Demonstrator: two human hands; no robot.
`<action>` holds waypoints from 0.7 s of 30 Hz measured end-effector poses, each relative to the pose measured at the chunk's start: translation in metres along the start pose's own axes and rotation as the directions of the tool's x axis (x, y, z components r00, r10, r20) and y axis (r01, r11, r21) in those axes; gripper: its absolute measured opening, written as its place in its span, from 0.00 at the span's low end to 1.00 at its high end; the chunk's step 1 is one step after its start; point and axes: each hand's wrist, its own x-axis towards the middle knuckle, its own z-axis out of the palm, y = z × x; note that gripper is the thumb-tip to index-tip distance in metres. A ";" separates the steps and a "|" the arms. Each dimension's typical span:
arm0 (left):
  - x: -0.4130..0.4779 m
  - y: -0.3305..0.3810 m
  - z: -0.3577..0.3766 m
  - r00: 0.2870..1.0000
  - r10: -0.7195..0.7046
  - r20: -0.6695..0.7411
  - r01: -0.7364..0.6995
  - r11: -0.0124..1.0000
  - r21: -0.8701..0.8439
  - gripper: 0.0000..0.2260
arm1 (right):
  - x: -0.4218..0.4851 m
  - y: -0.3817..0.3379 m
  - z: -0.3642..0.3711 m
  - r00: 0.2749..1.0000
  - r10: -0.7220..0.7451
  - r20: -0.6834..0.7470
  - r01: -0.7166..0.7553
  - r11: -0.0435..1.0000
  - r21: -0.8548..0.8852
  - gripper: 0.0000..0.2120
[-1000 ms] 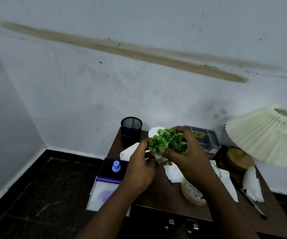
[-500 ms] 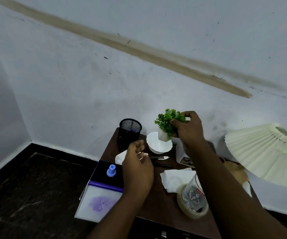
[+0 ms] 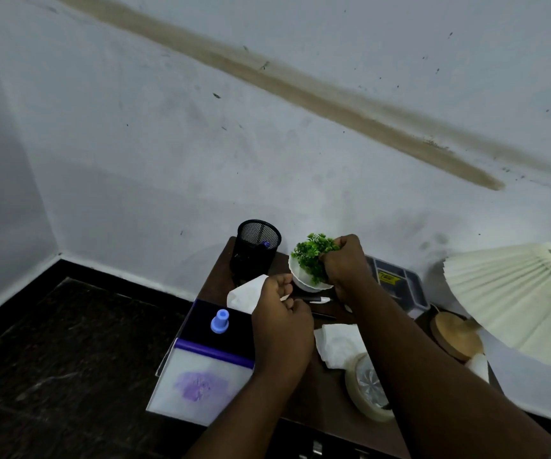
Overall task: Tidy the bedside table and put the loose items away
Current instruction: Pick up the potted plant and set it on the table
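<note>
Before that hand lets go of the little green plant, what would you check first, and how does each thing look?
1. Right hand has a firm grip on the plant: ok.
2. Plant sits over the white bowl: ok.
3. Plant fully seated in the bowl: cannot tell, the hand hides its base.
4. Left hand free to steady the bowl: not ok, it pinches a thin stick.
5. Black mesh cup stands clear of the plant: ok.
6. Table tidy: not ok, tissues and a tape roll lie loose.
</note>
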 end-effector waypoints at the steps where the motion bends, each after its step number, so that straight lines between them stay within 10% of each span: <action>1: 0.000 0.000 0.000 1.000 -0.005 0.002 0.005 1.000 -0.003 0.18 | 0.001 0.000 -0.002 1.000 -0.001 -0.001 0.001 1.000 -0.013 0.12; 13: 0.003 -0.006 -0.002 0.998 0.029 0.058 -0.030 0.999 0.030 0.18 | -0.015 -0.021 -0.049 0.988 -0.017 0.153 0.013 1.000 0.027 0.24; 21: -0.006 -0.019 0.000 0.908 0.062 0.415 -0.170 0.958 0.230 0.21 | -0.131 0.010 -0.185 0.985 -0.171 -0.010 0.169 0.965 0.199 0.06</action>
